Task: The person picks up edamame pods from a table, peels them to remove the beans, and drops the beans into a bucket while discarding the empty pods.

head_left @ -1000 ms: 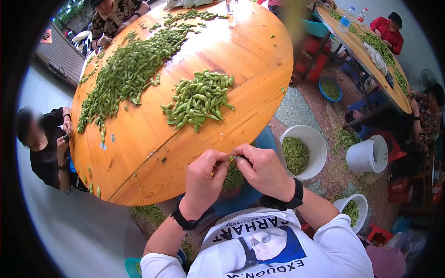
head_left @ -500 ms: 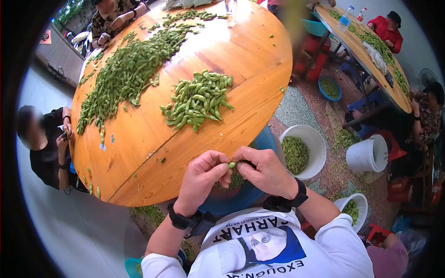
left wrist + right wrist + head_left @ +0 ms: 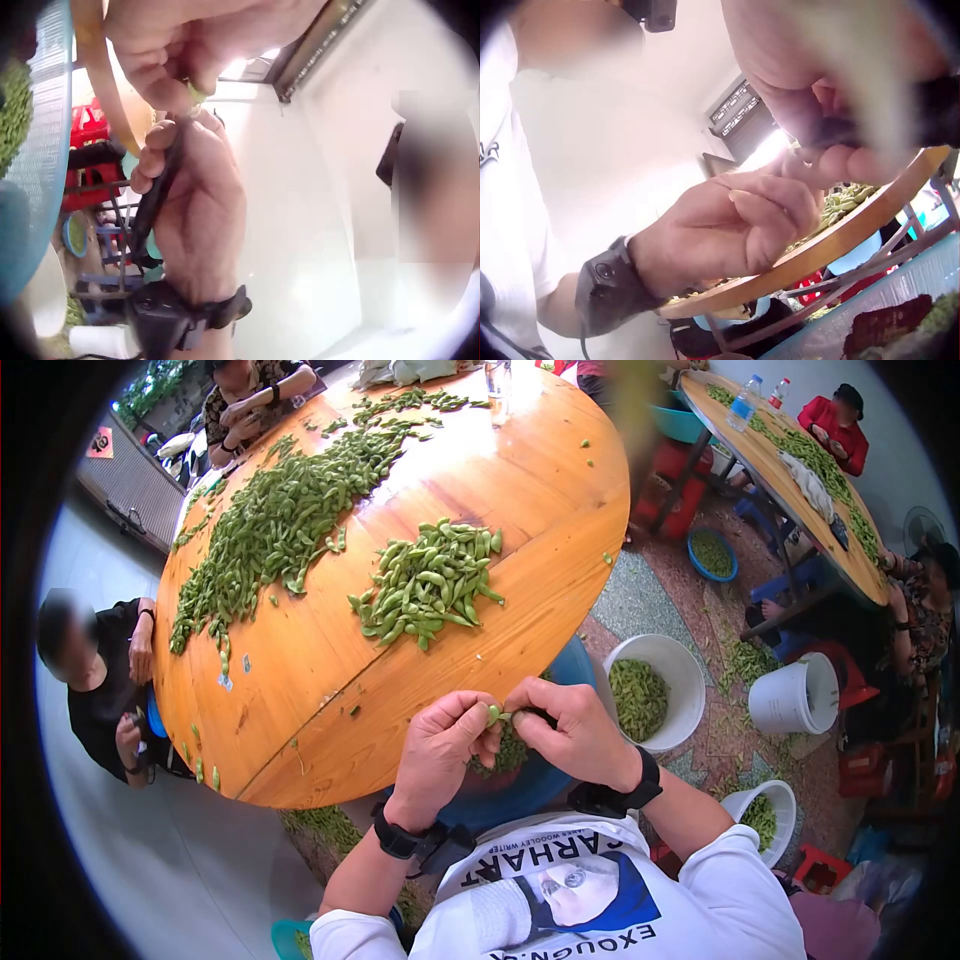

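Observation:
Above the blue basin [image 3: 573, 672], the left hand [image 3: 432, 745] pinches a green soybean pod [image 3: 494, 714] between thumb and fingertips. Close to its right, the right hand [image 3: 572, 728] curls round a slim black-handled tool [image 3: 160, 191], whose working end meets the pod and is hidden by the fingers. In the left wrist view, the pod's green end shows between the two hands' fingertips. Green pieces lie inside the basin under the hands. A small pile of pods [image 3: 428, 582] sits on the round wooden table [image 3: 540, 480] just beyond the hands.
A larger heap of pods [image 3: 285, 510] spreads over the table's left side. At right on the floor stand a white bucket [image 3: 688, 725] holding pods and another white bucket [image 3: 780, 698]. People sit at the left edge [image 3: 105, 690], the far side and a second table [image 3: 720, 412].
The left hand has turned slightly, and the pod shows more at its fingertips than a second ago. Both hands stay close together over the basin. The person at left has lowered one hand.

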Demonstrator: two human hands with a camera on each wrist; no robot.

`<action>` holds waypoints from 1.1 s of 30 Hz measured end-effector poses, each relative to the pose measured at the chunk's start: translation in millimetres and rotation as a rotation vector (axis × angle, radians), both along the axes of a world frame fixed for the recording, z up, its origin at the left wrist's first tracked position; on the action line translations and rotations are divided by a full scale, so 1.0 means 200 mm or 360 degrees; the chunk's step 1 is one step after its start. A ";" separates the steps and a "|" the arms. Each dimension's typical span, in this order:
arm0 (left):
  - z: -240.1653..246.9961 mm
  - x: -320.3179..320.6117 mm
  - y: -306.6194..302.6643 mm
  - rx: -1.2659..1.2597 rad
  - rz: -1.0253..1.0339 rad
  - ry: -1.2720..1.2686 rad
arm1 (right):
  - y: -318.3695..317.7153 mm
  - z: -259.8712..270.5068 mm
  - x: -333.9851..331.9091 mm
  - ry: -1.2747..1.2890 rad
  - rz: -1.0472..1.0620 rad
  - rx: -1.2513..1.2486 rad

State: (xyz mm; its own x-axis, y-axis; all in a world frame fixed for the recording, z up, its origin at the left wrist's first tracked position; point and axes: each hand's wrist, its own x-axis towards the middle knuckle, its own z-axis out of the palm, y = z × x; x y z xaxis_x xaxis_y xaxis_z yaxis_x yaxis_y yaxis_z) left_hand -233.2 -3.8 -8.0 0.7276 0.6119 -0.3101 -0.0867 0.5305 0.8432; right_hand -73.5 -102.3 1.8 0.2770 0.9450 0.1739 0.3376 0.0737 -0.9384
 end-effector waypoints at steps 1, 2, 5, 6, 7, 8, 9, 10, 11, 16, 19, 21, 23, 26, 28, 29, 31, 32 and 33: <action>0.00 0.00 0.01 0.0004 -0.0004 -0.0001 | 0.00 -0.01 0.00 0.0113 0.0017 -0.0043; -0.01 -0.01 0.01 -0.0074 -0.0051 -0.0089 | 0.00 -0.02 0.00 0.0112 0.0013 -0.0039; 0.01 -0.02 0.01 -0.0065 -0.0098 -0.0131 | 0.00 -0.03 0.00 0.0275 0.0056 -0.0136; 0.01 -0.02 0.01 0.0018 -0.0100 -0.0084 | 0.00 -0.03 0.00 0.0277 0.0050 -0.0155; 0.01 -0.02 0.01 0.0023 -0.0101 -0.0084 | 0.00 -0.02 0.00 0.0279 0.0044 -0.0174; 0.00 -0.02 0.01 0.0010 -0.0086 -0.0122 | -0.01 -0.02 0.00 0.0278 0.0044 -0.0169; 0.00 -0.02 0.01 0.0001 -0.0069 -0.0161 | -0.01 -0.01 0.00 0.0243 0.0024 -0.0120; 0.00 -0.01 0.01 0.0014 -0.0065 -0.0164 | -0.01 0.00 0.00 0.0207 0.0008 -0.0069; 0.00 0.00 0.01 0.0008 -0.0044 -0.0128 | -0.01 0.00 0.00 0.0202 0.0018 -0.0052; 0.00 0.01 -0.01 0.0009 -0.0042 -0.0033 | -0.01 0.04 -0.01 0.0134 -0.0061 -0.0106; 0.04 0.01 -0.02 0.0298 -0.0002 0.0261 | -0.01 0.04 0.00 0.0058 -0.0090 -0.0044; -0.02 0.02 -0.05 0.0673 0.0133 0.0189 | 0.00 0.01 0.00 0.0072 -0.0082 0.0070; 0.02 0.01 -0.06 0.0572 0.0050 0.0235 | 0.01 0.00 0.00 -0.0035 -0.0096 0.0127; 0.05 0.00 -0.05 0.0366 -0.0055 0.0281 | 0.01 0.02 -0.01 -0.0148 -0.0111 0.0191; 0.06 0.00 -0.04 0.0170 -0.0086 0.0282 | 0.02 0.02 -0.01 -0.0238 -0.0124 0.0241; 0.04 -0.01 -0.04 0.0130 -0.0116 0.0224 | 0.02 0.02 -0.01 -0.0327 -0.0144 0.0281; 0.03 0.00 -0.02 0.0098 -0.0138 0.0162 | 0.03 0.03 -0.01 -0.0402 -0.0138 0.0310; 0.02 0.00 -0.01 0.0002 -0.0129 0.0135 | 0.03 0.03 -0.01 -0.0475 -0.0140 0.0328; 0.02 0.01 0.00 -0.0095 -0.0122 0.0107 | 0.03 0.03 -0.02 -0.0478 -0.0136 0.0335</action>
